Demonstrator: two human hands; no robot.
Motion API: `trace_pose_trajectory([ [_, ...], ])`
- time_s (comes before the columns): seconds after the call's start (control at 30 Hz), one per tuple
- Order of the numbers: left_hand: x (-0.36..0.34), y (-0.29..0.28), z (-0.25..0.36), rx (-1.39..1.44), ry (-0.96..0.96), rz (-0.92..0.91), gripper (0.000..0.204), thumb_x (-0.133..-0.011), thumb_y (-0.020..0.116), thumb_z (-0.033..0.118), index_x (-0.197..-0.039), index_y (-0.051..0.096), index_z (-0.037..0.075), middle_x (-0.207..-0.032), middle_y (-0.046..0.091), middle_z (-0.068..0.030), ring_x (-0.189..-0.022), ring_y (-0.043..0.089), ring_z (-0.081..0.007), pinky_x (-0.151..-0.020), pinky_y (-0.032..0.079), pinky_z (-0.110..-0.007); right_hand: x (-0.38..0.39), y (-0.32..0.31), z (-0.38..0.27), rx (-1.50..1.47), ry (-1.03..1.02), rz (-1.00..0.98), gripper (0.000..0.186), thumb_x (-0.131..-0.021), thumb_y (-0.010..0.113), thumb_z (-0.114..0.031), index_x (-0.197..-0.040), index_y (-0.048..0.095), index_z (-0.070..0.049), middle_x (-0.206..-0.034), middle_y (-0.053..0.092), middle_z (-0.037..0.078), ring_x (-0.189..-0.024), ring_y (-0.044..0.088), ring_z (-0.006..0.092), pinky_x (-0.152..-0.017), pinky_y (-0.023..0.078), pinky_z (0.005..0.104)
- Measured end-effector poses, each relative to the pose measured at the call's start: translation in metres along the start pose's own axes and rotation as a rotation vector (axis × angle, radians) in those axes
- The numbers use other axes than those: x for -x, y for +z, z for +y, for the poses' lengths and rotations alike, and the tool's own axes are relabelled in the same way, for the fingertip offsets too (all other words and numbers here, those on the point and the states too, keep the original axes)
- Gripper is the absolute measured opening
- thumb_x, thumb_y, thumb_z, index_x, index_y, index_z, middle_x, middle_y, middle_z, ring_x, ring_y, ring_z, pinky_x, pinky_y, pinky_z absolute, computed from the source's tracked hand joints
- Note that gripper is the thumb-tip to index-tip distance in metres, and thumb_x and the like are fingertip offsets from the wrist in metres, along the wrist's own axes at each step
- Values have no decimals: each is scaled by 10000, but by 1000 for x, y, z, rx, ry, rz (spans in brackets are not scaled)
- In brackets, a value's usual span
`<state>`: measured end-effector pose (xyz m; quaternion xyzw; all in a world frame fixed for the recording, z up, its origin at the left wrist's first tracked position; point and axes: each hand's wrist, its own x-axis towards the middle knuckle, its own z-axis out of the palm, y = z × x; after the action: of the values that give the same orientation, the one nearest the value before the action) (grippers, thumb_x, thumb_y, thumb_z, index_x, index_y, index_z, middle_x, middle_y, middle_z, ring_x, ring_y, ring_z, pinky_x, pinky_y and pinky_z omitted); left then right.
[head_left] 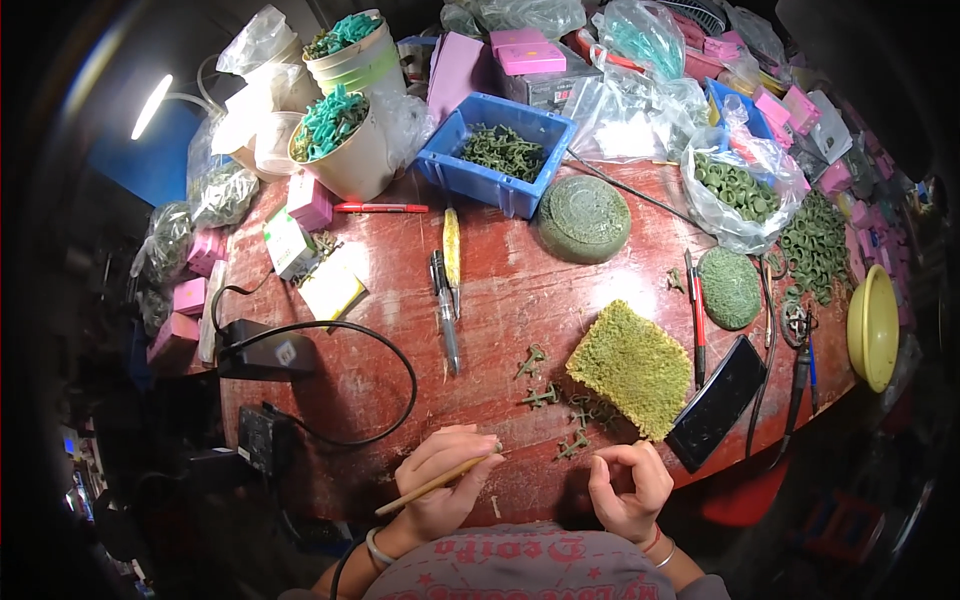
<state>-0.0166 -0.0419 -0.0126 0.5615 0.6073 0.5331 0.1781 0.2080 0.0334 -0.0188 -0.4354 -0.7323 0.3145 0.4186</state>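
My left hand (445,480) is closed on a slim wooden-handled tool (420,492) at the bottom centre; a small piece at its fingertips is too small to make out. My right hand (630,485), to its right, has curled fingers, and whether anything tiny is in them I cannot tell. Just above my right hand lies a rough yellow-green sponge-like block (625,365). Several small green branched pieces (540,395) lie loose left of the block. A dark phone (715,400) lies at the block's right.
Pens (445,310), green discs (583,218), a blue bin (495,155) of green pieces, tubs (340,165), bags (735,195) and pink boxes (310,200) surround the red table (390,270). A black adapter (265,350) with looping cable sits left; a yellow bowl (870,330) stands right.
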Motion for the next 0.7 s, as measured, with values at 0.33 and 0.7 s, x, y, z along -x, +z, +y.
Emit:
trace_pose_trajectory([
  [0.33, 0, 5, -5, 34, -60, -15, 228, -846, 834, -25, -1055, 758, 26, -992, 787, -126, -960, 758, -278, -960, 594, -434, 0, 5, 4, 42, -111, 12, 178, -783, 798, 35, -925, 711, -27, -697, 601, 36, -548, 537, 170, -494, 418, 290],
  [0.7, 2, 7, -6, 45, -129, -11, 226, -826, 840, -43, -1033, 770, 14, -997, 792, -135, -985, 759, -297, -921, 595, -410, -1, 6, 4, 35, -117, 5, 194, -784, 799, 32, -943, 707, -26, -684, 596, 30, -549, 534, 170, -496, 424, 291],
])
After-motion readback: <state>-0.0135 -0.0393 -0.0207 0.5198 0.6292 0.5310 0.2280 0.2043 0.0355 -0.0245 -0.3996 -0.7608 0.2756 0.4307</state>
